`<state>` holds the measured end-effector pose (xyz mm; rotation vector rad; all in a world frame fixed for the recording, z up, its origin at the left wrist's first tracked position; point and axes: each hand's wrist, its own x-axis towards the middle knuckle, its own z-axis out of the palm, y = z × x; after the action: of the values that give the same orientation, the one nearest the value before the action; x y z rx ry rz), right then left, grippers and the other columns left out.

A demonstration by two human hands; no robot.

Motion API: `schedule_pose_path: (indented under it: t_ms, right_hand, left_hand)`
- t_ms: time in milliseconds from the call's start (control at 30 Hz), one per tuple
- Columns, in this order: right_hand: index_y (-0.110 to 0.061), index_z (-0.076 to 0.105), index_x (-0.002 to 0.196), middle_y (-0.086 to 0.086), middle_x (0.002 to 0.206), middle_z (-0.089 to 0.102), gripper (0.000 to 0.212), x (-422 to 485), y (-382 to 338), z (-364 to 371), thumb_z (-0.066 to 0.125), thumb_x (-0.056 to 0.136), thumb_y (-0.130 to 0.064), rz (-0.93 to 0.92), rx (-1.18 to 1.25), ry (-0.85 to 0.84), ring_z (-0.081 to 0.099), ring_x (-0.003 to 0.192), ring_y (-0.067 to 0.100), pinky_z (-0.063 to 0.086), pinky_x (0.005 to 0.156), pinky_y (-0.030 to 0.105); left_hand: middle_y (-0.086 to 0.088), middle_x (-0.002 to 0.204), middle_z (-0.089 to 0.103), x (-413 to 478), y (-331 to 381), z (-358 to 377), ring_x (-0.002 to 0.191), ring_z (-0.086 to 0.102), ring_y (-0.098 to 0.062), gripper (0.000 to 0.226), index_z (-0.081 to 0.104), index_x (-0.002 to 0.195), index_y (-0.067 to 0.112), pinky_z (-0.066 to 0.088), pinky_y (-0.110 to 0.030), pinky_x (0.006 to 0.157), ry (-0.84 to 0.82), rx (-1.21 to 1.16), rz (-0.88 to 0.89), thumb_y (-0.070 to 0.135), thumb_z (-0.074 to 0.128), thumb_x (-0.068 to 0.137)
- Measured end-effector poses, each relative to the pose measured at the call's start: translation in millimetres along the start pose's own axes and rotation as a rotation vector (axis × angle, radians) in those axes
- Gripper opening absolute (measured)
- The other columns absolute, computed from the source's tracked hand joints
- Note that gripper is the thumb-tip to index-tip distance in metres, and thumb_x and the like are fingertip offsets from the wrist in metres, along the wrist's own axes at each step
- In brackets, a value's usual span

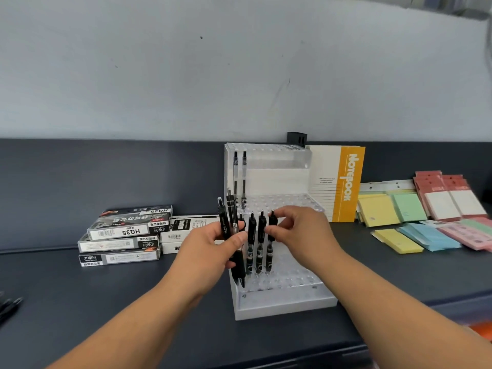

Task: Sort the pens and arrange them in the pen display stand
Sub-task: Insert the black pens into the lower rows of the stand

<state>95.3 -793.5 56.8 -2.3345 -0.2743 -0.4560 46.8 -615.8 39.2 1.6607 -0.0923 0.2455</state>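
Left hand (210,246) grips two black pens (231,222). Right hand (303,230) pinches an upright pen (271,245) in the perforated acrylic stand (287,302). Pen boxes (125,231) read "HQ35".

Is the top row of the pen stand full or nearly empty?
Nearly empty: the pen stand's top row holds only two pens, at its left end.

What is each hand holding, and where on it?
Left hand grips two black pens mid-barrel; right hand pinches the rightmost standing pen near its top.
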Motion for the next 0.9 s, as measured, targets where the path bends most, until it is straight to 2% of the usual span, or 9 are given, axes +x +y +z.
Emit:
schedule_pose_path:
  t_ms: [133, 233, 433, 533, 633, 733, 900]
  right_hand:
    - [-0.024, 0.063, 0.108, -0.011, 0.077, 0.064, 0.027, -1.5, 2.0, 2.1, 0.074, 0.084, -0.03, 0.025, -0.023, -0.024, 0.056, 0.068, -0.002, 0.037, 0.056, 0.011]
    - [-0.024, 0.059, 0.105, -0.01, 0.073, 0.063, 0.024, -2.5, -0.5, 5.5, 0.072, 0.085, -0.03, 0.002, -0.079, -0.009, 0.054, 0.065, -0.003, 0.035, 0.056, 0.01]
    - [-0.028, 0.057, 0.106, -0.01, 0.076, 0.064, 0.029, -10.9, -3.3, -5.8, 0.074, 0.083, -0.032, 0.024, -0.043, 0.024, 0.059, 0.069, 0.0, 0.039, 0.058, 0.013]
    - [-0.029, 0.066, 0.091, -0.007, 0.075, 0.067, 0.011, -16.4, -17.7, -12.6, 0.07, 0.085, -0.036, 0.013, 0.207, 0.084, 0.063, 0.065, 0.005, 0.05, 0.064, 0.02]
    - [-0.03, 0.071, 0.089, -0.01, 0.078, 0.071, 0.011, -22.7, -36.9, -17.3, 0.068, 0.086, -0.04, 0.072, 0.545, -0.075, 0.062, 0.061, 0.001, 0.052, 0.062, 0.022]
    - [-0.023, 0.073, 0.096, -0.009, 0.079, 0.071, 0.016, -22.8, -42.3, -20.6, 0.072, 0.083, -0.034, 0.081, 0.625, -0.154, 0.06, 0.062, 0.0, 0.05, 0.064, 0.023]
    - [-0.026, 0.074, 0.096, -0.011, 0.079, 0.073, 0.011, -22.3, -37.7, -20.9, 0.071, 0.086, -0.025, 0.019, 0.634, -0.013, 0.062, 0.065, -0.003, 0.052, 0.066, 0.02]
  left_hand:
    - [0.015, 0.088, 0.074, 0.3, 1.3, 0.4, 0.074, 0.068, -0.002, 0.014, 0.071, 0.096, 0.031, 0.051, -0.02, 0.061, 0.009, -0.015, 0.022, 0.019, 0.066, 0.088]
    - [0.012, 0.088, 0.075, 0.5, 1.7, 1.2, 0.077, 0.068, -0.005, 0.016, 0.072, 0.096, 0.031, 0.051, -0.021, 0.062, 0.011, -0.028, 0.035, 0.018, 0.067, 0.088]
    - [0.011, 0.091, 0.075, -0.5, 1.9, 0.9, 0.076, 0.068, -0.001, 0.016, 0.072, 0.098, 0.028, 0.051, -0.018, 0.06, -0.019, 0.01, 0.069, 0.018, 0.067, 0.088]
    - [0.007, 0.091, 0.075, 1.8, 3.1, 1.1, 0.078, 0.068, -0.006, 0.018, 0.072, 0.1, 0.029, 0.051, -0.018, 0.061, -0.054, 0.047, 0.087, 0.019, 0.068, 0.087]
    - [0.005, 0.084, 0.074, 3.1, 7.2, 3.9, 0.076, 0.067, -0.007, 0.016, 0.073, 0.097, 0.026, 0.053, -0.021, 0.062, -0.134, 0.111, 0.08, 0.017, 0.071, 0.085]
    - [0.003, 0.078, 0.072, 2.9, 10.4, 7.0, 0.072, 0.066, -0.006, 0.011, 0.073, 0.093, 0.022, 0.053, -0.022, 0.062, -0.217, 0.17, 0.09, 0.017, 0.072, 0.084]
    - [0.007, 0.08, 0.07, 3.6, 9.5, 3.6, 0.075, 0.067, -0.003, 0.015, 0.066, 0.103, 0.029, 0.057, -0.023, 0.067, -0.114, 0.073, 0.108, 0.021, 0.062, 0.091]
